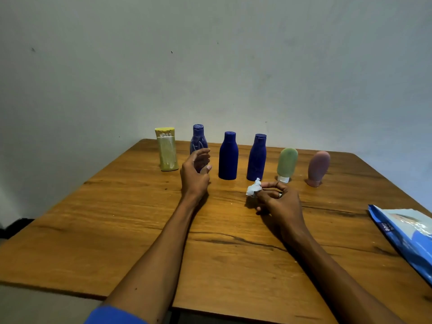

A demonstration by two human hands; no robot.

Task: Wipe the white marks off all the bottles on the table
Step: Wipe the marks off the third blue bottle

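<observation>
Several bottles stand in a row at the far side of the wooden table [117, 225]. From the left: a yellow bottle [166, 149] streaked with white marks, a blue bottle [198, 141] with white lines, two plain blue bottles [228, 156] [256, 157], a green tube [286, 164] on its white cap, and a pink tube [318, 169]. My left hand [195, 175] is cupped with loosely curled fingers just in front of the marked blue bottle; whether it touches the bottle is unclear. My right hand [278, 199] pinches a crumpled white wipe [253, 188] in front of the third blue bottle.
A blue pack of wipes [406, 235] lies at the table's right edge. A pale wall rises right behind the bottles. The table's near edge runs across the bottom of the view, with floor showing at the left.
</observation>
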